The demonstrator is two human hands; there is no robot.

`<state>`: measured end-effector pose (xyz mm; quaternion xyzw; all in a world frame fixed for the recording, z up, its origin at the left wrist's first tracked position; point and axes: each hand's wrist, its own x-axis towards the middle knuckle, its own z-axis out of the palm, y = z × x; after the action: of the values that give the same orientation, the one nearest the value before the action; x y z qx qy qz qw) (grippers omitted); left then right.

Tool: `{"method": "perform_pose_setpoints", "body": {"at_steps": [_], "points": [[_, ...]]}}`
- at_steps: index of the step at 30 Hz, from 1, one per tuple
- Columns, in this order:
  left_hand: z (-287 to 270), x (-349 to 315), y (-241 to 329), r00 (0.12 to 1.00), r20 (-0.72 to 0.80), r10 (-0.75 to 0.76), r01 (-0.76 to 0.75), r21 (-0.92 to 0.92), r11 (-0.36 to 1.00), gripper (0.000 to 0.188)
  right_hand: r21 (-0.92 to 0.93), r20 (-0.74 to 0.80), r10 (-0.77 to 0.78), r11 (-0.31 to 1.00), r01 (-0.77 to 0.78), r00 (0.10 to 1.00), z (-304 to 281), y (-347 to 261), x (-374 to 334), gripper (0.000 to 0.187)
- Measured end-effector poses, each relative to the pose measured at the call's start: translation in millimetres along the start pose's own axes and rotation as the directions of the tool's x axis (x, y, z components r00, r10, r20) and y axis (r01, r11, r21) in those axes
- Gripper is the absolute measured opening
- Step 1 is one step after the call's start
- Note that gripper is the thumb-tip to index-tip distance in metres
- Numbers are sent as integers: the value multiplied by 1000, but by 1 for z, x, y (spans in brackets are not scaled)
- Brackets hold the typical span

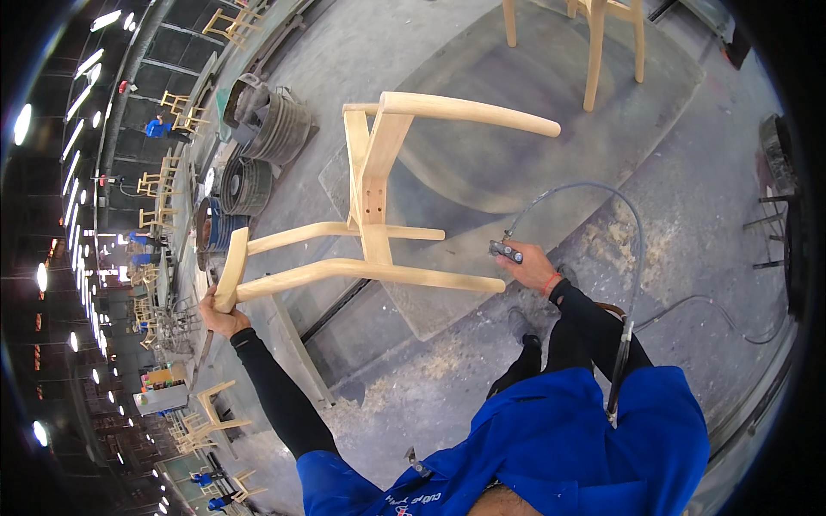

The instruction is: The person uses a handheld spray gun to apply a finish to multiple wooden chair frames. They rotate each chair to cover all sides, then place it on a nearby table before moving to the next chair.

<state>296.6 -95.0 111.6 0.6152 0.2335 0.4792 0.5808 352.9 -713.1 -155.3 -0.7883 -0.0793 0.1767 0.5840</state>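
A pale wooden chair frame (374, 176) is tipped over in front of me, its legs and rails bare and its side piece showing several drilled holes. My left hand (222, 318) is closed round the end of its curved back rail (231, 271). In my right hand (535, 268) is a small dark metal air tool (504, 250), apart from the chair frame and just beyond the tip of a leg. From the tool a thin grey hose (635, 211) arches up and comes down beside my thigh. The fingers of my right hand wrap the tool, partly hiding it.
Another wooden chair (595, 52) stands farther off on a grey mat (516, 172). Large metal drums (277, 125) line the left. Sawdust (619, 249) lies on the concrete floor by my feet, where hose also trails. Several chairs and people in blue are in the background.
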Motion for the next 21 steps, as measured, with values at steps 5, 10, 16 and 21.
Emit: {"method": "perform_pose_setpoints", "body": {"at_steps": [5,10,16,21], "points": [[6,-3,-5,992,52,115,-116,8,993,29,307,114,35,949,-69,993,-40,-57,-29,48],[11,-17,-8,917,140,373,-391,149,908,24,206,70,-77,977,61,995,-76,-129,-63,50],[35,-60,4,815,197,544,-577,359,734,17,242,133,-202,956,166,970,-75,-189,-70,49],[55,-89,25,947,74,314,-319,71,945,16,188,181,-319,940,286,930,-48,-236,-42,47]]}}
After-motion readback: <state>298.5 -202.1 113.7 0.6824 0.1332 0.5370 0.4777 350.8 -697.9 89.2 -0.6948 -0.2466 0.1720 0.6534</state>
